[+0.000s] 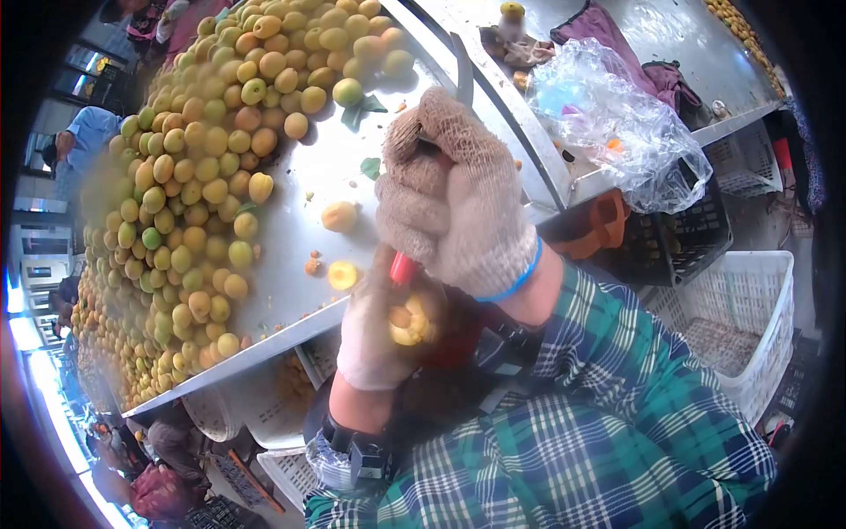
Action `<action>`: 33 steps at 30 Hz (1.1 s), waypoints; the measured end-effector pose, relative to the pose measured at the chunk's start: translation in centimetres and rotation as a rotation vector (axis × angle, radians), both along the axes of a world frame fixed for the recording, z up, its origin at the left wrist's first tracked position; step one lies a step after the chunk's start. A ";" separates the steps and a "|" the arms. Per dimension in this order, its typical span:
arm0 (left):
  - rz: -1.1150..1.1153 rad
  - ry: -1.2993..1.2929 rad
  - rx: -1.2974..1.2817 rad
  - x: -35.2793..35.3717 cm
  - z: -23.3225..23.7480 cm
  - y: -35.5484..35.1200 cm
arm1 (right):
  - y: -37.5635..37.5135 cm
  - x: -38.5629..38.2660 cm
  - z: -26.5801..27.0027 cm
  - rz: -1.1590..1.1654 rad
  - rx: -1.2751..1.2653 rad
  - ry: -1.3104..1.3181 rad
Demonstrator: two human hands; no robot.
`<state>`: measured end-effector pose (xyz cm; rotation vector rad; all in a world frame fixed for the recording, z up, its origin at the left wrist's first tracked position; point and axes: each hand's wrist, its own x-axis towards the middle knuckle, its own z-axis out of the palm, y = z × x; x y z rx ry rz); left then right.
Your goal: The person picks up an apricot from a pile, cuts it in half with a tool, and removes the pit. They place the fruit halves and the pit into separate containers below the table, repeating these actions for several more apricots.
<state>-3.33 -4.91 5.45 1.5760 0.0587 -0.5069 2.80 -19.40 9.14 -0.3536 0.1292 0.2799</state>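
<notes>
Apricot (411, 321) cut open and held near in the gloved left hand (372, 333), gloved right hand (458, 189) just beyond, clenched around red-handled knife (402, 268), cut piece (342, 275) on metal table (286, 264) at left, pile of whole apricots (194, 194) farther left.

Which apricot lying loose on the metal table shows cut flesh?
The cut apricot at the table's near edge, beside the left hand: bright yellow flesh faces up. The uncut-looking one just beyond shows skin.

This looks like a fruit-sorting or processing workroom: a metal worktop (295, 256) heaped with apricot-like fruit (189, 194), plastic crates (740, 326) below, and other people (84, 145) nearby.

The long row of bright windows (44, 388) suggests a large hall.
</notes>
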 end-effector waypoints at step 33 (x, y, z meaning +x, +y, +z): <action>0.797 0.108 -0.402 2.4 2.0 -0.5 | 4.6 -3.1 -3.5 -0.097 -1.542 -0.778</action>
